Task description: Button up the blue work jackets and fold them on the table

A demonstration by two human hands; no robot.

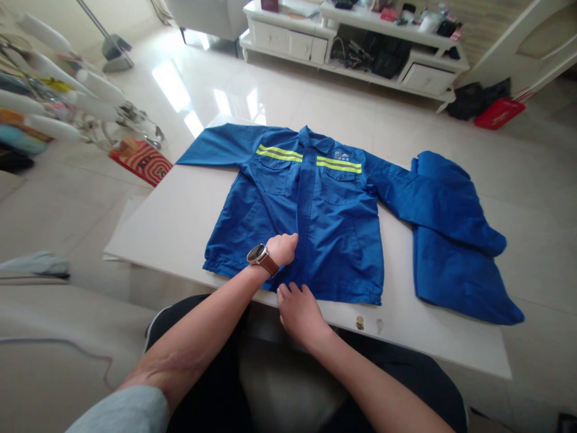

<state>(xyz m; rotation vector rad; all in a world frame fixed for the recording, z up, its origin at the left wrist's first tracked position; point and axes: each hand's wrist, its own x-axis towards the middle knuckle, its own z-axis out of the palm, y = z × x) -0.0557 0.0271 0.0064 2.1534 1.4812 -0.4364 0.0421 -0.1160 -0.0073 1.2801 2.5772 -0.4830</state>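
A blue work jacket point(336, 240) with yellow-green reflective stripes lies spread face up on a white table point(157, 222), its collar away from me. My left hand point(283, 248), below a wrist watch point(258, 254), is closed on the front placket around the middle of the jacket. Lower down, at the bottom hem, my right hand point(298, 310) has its fingers curled over the cloth edge by the table's near side. The thumb side of both grips is partly hidden. One sleeve stretches to the left; the other rests across folded blue cloth point(460, 270) on the right.
Two small stickers point(359, 323) are on the table's near edge. A red patterned bag point(142, 159) stands off the left corner, near white spool-like rolls point(49, 126). Behind are a white cabinet point(283, 42) and a red box point(499, 114) on the tiled floor.
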